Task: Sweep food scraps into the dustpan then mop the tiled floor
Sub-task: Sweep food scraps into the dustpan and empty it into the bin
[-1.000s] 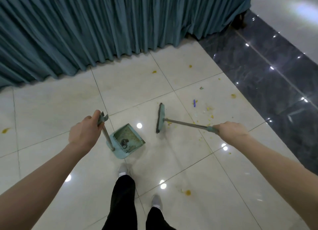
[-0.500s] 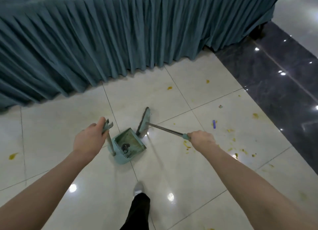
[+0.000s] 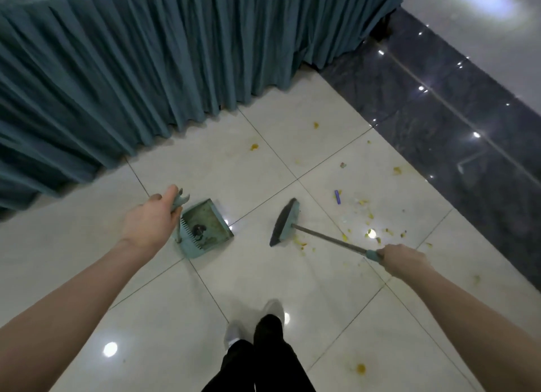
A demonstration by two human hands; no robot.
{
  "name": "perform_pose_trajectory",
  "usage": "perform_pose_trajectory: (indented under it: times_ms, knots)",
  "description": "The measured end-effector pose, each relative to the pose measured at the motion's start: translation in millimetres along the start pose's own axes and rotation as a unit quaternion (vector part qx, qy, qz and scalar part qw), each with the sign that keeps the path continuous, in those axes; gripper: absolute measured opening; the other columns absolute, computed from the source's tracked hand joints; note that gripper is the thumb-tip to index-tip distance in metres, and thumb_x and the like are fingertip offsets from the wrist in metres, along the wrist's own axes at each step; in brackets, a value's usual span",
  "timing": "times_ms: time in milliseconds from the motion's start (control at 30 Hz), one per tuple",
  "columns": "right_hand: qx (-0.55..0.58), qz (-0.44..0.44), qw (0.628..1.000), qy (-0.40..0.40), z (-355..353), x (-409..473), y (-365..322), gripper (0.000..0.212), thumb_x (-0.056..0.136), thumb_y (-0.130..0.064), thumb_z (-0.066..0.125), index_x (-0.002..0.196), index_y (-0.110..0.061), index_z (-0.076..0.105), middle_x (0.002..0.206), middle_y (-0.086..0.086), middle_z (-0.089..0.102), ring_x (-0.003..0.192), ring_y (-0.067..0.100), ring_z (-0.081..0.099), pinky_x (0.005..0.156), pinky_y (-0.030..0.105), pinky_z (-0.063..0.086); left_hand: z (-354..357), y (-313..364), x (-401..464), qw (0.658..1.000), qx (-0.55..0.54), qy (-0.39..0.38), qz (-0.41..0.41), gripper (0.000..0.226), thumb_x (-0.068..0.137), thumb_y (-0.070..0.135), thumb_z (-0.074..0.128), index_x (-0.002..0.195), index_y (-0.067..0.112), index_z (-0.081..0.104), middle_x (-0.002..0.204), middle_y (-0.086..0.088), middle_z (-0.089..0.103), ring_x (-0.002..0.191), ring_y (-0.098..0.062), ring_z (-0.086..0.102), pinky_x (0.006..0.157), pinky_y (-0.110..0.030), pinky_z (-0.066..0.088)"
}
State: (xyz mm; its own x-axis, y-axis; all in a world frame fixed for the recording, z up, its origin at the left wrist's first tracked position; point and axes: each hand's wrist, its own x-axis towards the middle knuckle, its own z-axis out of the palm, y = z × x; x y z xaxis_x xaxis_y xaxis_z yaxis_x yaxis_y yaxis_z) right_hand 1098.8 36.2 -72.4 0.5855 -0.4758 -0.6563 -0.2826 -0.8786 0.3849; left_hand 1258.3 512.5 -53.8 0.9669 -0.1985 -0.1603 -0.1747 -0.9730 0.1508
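While left hand grips dustpan, right hand holds broom, scraps beside

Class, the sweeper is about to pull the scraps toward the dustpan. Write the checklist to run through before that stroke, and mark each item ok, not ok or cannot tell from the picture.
1. Left hand grips the dustpan handle: ok.
2. Right hand grips the broom handle: ok.
3. Dustpan mouth faces the broom: ok.
4. Dustpan lip flat on the floor: cannot tell.
5. Broom head placed beyond the scraps: not ok; most lie on its far side, away from the dustpan.
6. Path between broom and dustpan free of obstacles: ok.
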Motion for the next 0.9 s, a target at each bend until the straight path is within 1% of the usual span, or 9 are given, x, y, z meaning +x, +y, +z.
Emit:
perform_pose_trajectory:
  times_ms: [133,267,367,467,533,600,667,767,900]
  knots:
    - [-0.028,0.037,0.999,-0.013,-4.7,-3.1,33.0,0.025,0.095,-0.018,0.042,0.111,-0.021,0.06,0.073,-0.005,0.045,0.078,0.018,0.056,0.077,0.032,0.052,-8.3,28.3,27.4,0.999,-0.012,0.004,0.031,0.024,0.095,0.036,0.049,0.109,0.022,0.035,0.087,-0.012,0.057,0.067,-0.036,0.059,0.056,-0.039,0.049]
    - [-0.042,0.047,0.998,0.01,-34.1,7.1,60.4,0.024,0.093,-0.018,0.049,0.113,-0.023,0.061,0.071,-0.007,0.045,0.077,0.017,0.056,0.071,0.028,0.049,-13.9,62.6,49.0,0.999,-0.008,0.005,0.048,0.023,0.096,0.037,0.047,0.11,0.023,0.036,0.088,-0.01,0.056,0.069,-0.036,0.059,0.055,-0.037,0.044]
    - [-0.011,0.045,0.998,0.035,-62.0,26.0,91.1,0.026,0.091,-0.016,0.05,0.109,-0.027,0.065,0.076,-0.007,0.053,0.072,0.017,0.059,0.064,0.029,0.046,-16.7,94.4,73.1,0.998,-0.01,0.012,0.068,0.021,0.096,0.038,0.046,0.109,0.025,0.036,0.089,-0.01,0.057,0.065,-0.032,0.057,0.053,-0.037,0.046]
    - [0.039,0.041,0.997,0.051,-78.9,52.9,112.3,0.028,0.092,-0.016,0.045,0.104,-0.031,0.066,0.08,-0.005,0.059,0.073,0.018,0.06,0.062,0.028,0.044,-16.3,131.5,104.0,0.997,-0.004,0.013,0.075,0.022,0.096,0.038,0.046,0.11,0.024,0.036,0.09,-0.01,0.057,0.065,-0.032,0.055,0.051,-0.037,0.045]
    - [0.085,0.028,0.995,0.054,-85.4,77.9,114.2,0.028,0.095,-0.018,0.042,0.103,-0.031,0.066,0.08,-0.004,0.061,0.072,0.018,0.06,0.057,0.027,0.043,-15.5,159.0,123.9,0.998,0.0,0.007,0.068,0.024,0.097,0.038,0.045,0.114,0.024,0.037,0.093,-0.009,0.058,0.065,-0.03,0.053,0.049,-0.034,0.04]
    - [0.139,0.013,0.988,0.063,-95.6,112.3,108.8,0.026,0.098,-0.024,0.041,0.105,-0.029,0.065,0.079,-0.003,0.06,0.072,0.02,0.061,0.055,0.027,0.042,-13.8,185.8,146.4,0.997,0.013,0.001,0.071,0.026,0.097,0.041,0.044,0.117,0.026,0.036,0.096,-0.008,0.058,0.067,-0.03,0.056,0.049,-0.034,0.042]
    - [0.195,-0.004,0.978,0.072,-108.5,147.6,98.7,0.026,0.098,-0.028,0.042,0.11,-0.028,0.065,0.084,-0.001,0.06,0.079,0.024,0.06,0.061,0.028,0.043,-12.9,208.1,169.2,0.997,0.015,0.0,0.076,0.027,0.096,0.043,0.043,0.117,0.028,0.035,0.094,-0.007,0.057,0.067,-0.031,0.058,0.052,-0.036,0.05]
    - [0.252,-0.021,0.964,0.087,-131.0,199.0,78.0,0.028,0.097,-0.026,0.043,0.116,-0.026,0.065,0.106,0.006,0.066,0.097,0.029,0.064,0.073,0.03,0.042,-11.9,232.4,198.8,0.996,0.018,0.001,0.086,0.025,0.096,0.044,0.044,0.114,0.027,0.037,0.088,-0.005,0.056,0.063,-0.028,0.057,0.054,-0.039,0.053]
    - [0.256,-0.048,0.962,0.078,-165.2,262.2,54.0,0.034,0.095,-0.014,0.045,0.121,-0.027,0.061,0.116,0.009,0.065,0.106,0.03,0.063,0.078,0.03,0.043,-14.2,254.1,239.6,0.996,0.038,0.014,0.076,0.026,0.095,0.041,0.047,0.114,0.025,0.041,0.09,-0.004,0.058,0.065,-0.026,0.059,0.053,-0.038,0.055]
